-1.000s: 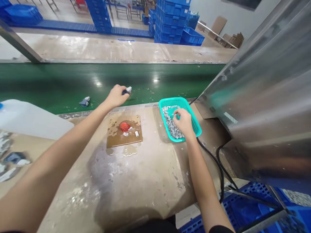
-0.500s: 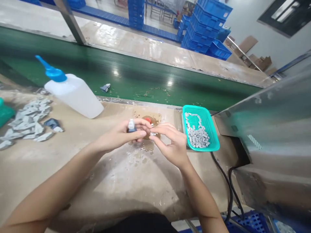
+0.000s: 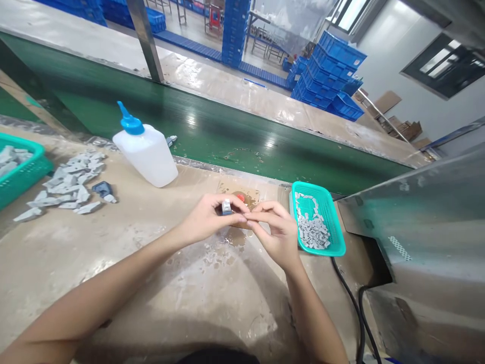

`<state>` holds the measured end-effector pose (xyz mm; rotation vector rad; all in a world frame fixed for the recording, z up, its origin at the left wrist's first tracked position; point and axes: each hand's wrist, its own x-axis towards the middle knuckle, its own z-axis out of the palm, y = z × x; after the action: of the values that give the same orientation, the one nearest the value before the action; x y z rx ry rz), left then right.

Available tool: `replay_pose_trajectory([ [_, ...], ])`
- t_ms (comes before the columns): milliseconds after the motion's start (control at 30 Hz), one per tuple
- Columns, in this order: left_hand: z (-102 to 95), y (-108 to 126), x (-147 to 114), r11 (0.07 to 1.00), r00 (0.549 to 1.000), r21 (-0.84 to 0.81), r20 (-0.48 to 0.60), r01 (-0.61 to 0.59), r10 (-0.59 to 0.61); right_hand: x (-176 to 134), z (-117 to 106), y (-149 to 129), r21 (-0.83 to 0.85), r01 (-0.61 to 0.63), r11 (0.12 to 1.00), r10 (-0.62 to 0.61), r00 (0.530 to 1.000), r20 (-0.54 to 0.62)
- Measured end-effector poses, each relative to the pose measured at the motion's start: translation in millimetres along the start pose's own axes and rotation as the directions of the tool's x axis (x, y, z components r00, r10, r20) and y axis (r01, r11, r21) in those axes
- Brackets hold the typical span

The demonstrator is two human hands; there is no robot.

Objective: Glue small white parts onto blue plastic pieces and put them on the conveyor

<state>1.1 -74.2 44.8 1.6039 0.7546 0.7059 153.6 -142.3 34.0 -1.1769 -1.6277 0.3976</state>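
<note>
My left hand (image 3: 212, 217) is closed around a small grey-and-white plastic part (image 3: 226, 207), which pokes up between thumb and fingers. The fingertips of my right hand (image 3: 275, 227) are pinched together and meet those of the left; whatever they pinch is hidden. Just behind the fingers, a red round thing (image 3: 241, 197) shows on a wet brown patch of board (image 3: 252, 194). To the right of my right hand stands a green basket (image 3: 337, 237) holding many small light-grey pieces (image 3: 314, 232).
A white squeeze bottle (image 3: 147, 156) with a blue nozzle stands behind left. Loose grey pieces (image 3: 71, 184) and a dark grey part (image 3: 104, 191) lie left, beside another green basket (image 3: 26, 174). A green conveyor belt (image 3: 212, 131) runs behind; a metal housing (image 3: 428, 212) borders the right.
My hands have come together, fingertips now meeting. A small white piece seen at my right fingertips is now hidden. The camera view has shifted, bringing the left basket further into sight.
</note>
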Motion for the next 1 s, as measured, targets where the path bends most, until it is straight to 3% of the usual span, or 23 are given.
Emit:
replay_pose_trajectory([
  [100,-2.2,0,-1,0.968,0.981,0.175,-0.042,-0.179,0.189,2,-5,2,0.057,-0.068,0.996,0.065,0.996,0.061],
  [200,-2.6,-2,1,0.945,0.963,0.187,0.031,-0.269,0.267,2,-9,3,0.034,-0.08,0.996,0.077,0.994,0.077],
  [433,-3.6,-8,5,0.928,0.942,0.167,0.086,-0.333,0.323,0,-8,5,-0.148,0.115,0.982,-0.104,0.991,0.084],
  [567,-9.3,-14,12,0.971,0.979,0.12,0.047,-0.205,0.2,2,-1,19,-0.197,0.068,0.978,-0.061,0.997,0.043],
  [667,-16.9,-19,21,0.991,0.999,-0.135,-0.036,0.016,-0.021,1,4,37,-0.25,-0.017,0.968,0.02,1.0,0.01],
  [733,-22.6,-22,26,0.952,0.984,-0.272,-0.065,0.142,-0.165,-1,7,48,-0.289,-0.034,0.957,0.04,0.999,0.015],
  [833,-28.5,-27,31,0.911,0.944,-0.303,-0.083,0.28,-0.318,-4,10,60,-0.331,-0.046,0.943,0.051,0.999,0.007],
  [900,-29.7,-29,31,0.886,0.93,-0.325,-0.051,0.329,-0.364,-3,14,65,-0.343,-0.058,0.937,0.059,0.998,-0.008],
  [1000,-29.3,-33,31,0.876,0.946,-0.381,-0.014,0.295,-0.325,1,20,72,-0.356,-0.052,0.933,0.052,0.999,-0.009],
])
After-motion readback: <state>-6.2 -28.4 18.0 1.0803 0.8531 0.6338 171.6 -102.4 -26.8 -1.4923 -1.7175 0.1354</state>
